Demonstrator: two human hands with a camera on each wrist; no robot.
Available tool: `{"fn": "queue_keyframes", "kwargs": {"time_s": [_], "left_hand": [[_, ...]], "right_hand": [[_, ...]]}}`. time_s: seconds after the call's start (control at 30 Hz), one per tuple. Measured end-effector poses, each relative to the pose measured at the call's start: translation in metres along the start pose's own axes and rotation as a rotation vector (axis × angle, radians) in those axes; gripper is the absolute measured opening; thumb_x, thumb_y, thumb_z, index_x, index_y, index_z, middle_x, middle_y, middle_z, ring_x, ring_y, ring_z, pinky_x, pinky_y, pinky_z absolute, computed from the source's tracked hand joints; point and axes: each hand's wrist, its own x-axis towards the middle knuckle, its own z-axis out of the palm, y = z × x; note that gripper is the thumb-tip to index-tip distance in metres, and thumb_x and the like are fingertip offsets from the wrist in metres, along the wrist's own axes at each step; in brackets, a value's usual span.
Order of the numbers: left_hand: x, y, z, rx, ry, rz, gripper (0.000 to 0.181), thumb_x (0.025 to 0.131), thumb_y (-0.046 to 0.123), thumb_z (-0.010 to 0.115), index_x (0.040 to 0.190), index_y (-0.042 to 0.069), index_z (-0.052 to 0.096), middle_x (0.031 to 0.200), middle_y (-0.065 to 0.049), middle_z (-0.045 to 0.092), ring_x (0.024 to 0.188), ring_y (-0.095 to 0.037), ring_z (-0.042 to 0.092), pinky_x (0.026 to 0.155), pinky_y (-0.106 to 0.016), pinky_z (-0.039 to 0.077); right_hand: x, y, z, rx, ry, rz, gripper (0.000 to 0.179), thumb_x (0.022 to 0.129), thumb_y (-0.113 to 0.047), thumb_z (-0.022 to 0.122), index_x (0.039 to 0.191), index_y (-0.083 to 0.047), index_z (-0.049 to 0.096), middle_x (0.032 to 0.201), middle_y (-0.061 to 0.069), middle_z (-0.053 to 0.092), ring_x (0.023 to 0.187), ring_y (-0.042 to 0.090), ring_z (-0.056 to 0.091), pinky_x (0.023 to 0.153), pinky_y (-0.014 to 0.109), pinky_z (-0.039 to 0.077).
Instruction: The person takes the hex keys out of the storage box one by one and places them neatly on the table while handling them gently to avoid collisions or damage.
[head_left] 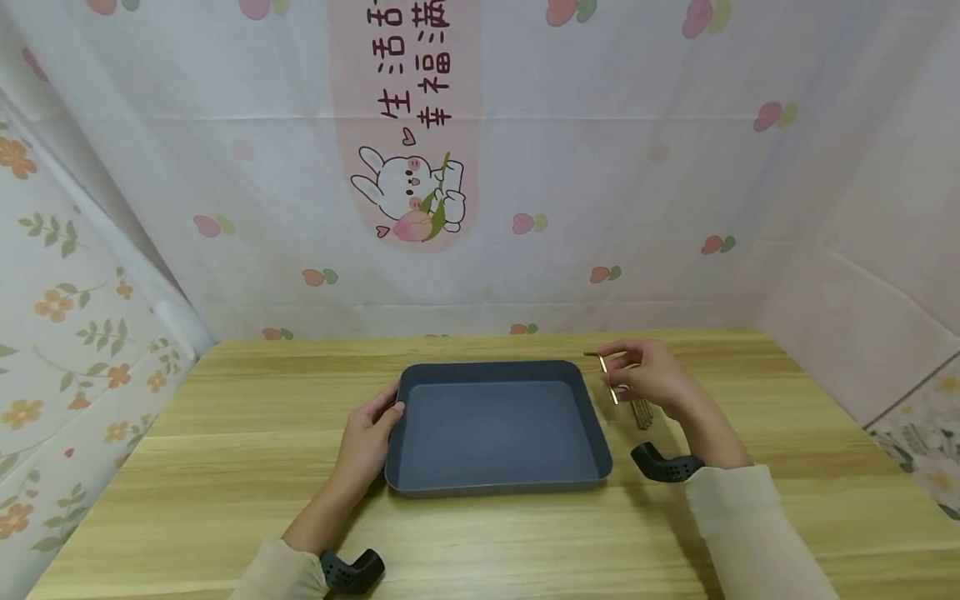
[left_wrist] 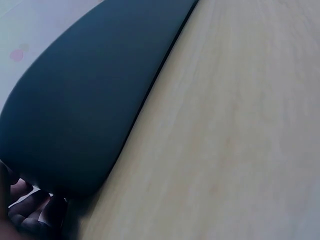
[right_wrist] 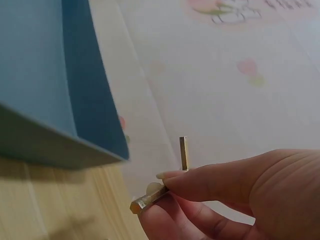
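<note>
A blue-grey rectangular tray (head_left: 495,433) lies on the wooden table. At its left side, my left hand (head_left: 367,433) grips the wall, the thumb at the rim and the other fingers outside; the left wrist view shows curled fingers (left_wrist: 37,210) by the tray's corner. Just off the tray's right side, my right hand (head_left: 648,375) pinches a brass-coloured L-shaped hex key (head_left: 609,383) between thumb and fingers. Close up in the right wrist view, the hex key (right_wrist: 147,200) shows a six-sided end and its short arm pointing up. Several more hex keys (head_left: 642,414) lie on the table below that hand.
The wooden table (head_left: 262,475) runs back to a white printed cloth (head_left: 570,183) hanging behind it. Patterned cloths also hang at the left and right. A black wrist mount (head_left: 352,573) sits on the left wrist, another mount (head_left: 663,463) on the right.
</note>
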Motion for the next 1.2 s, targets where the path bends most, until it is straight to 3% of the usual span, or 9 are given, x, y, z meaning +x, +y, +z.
{"fn": "queue_keyframes", "kwargs": {"time_s": [0.5,0.73,0.9,1.2], "left_hand": [[-0.001,0.0,-0.003,0.023,-0.005,0.002,0.048,0.106,0.016,0.049,0.154,0.007,0.043,0.158,-0.012,0.044,0.151,-0.025,0.036,0.121,-0.044,0.031],[0.0,0.001,-0.002,0.015,-0.01,-0.008,0.049,0.106,0.015,0.049,0.154,0.006,0.043,0.158,-0.012,0.044,0.151,-0.024,0.036,0.121,-0.043,0.031],[0.0,0.001,-0.002,0.016,-0.009,-0.015,0.049,0.106,0.015,0.049,0.154,0.006,0.043,0.158,-0.012,0.044,0.151,-0.024,0.036,0.121,-0.043,0.031],[-0.001,0.001,-0.002,0.024,-0.001,-0.007,0.048,0.106,0.014,0.049,0.153,0.005,0.044,0.157,-0.012,0.045,0.15,-0.024,0.037,0.12,-0.043,0.031]], "right_hand": [[0.002,0.03,-0.026,-0.162,0.14,0.088,0.044,0.1,-0.007,0.057,0.143,0.004,0.051,0.12,0.028,0.059,0.096,0.03,0.068,0.079,0.041,0.063],[0.007,0.04,-0.032,-0.204,0.171,0.116,0.043,0.098,-0.008,0.06,0.139,0.007,0.054,0.112,0.026,0.063,0.085,0.023,0.07,0.075,0.039,0.063],[0.01,0.05,-0.031,-0.235,0.203,0.115,0.041,0.094,-0.005,0.063,0.132,0.01,0.058,0.106,0.027,0.067,0.073,0.016,0.068,0.065,0.034,0.062],[0.013,0.058,-0.026,-0.363,0.241,0.148,0.04,0.093,-0.006,0.061,0.13,0.01,0.061,0.118,0.035,0.066,0.074,0.023,0.07,0.06,0.031,0.056]]}}
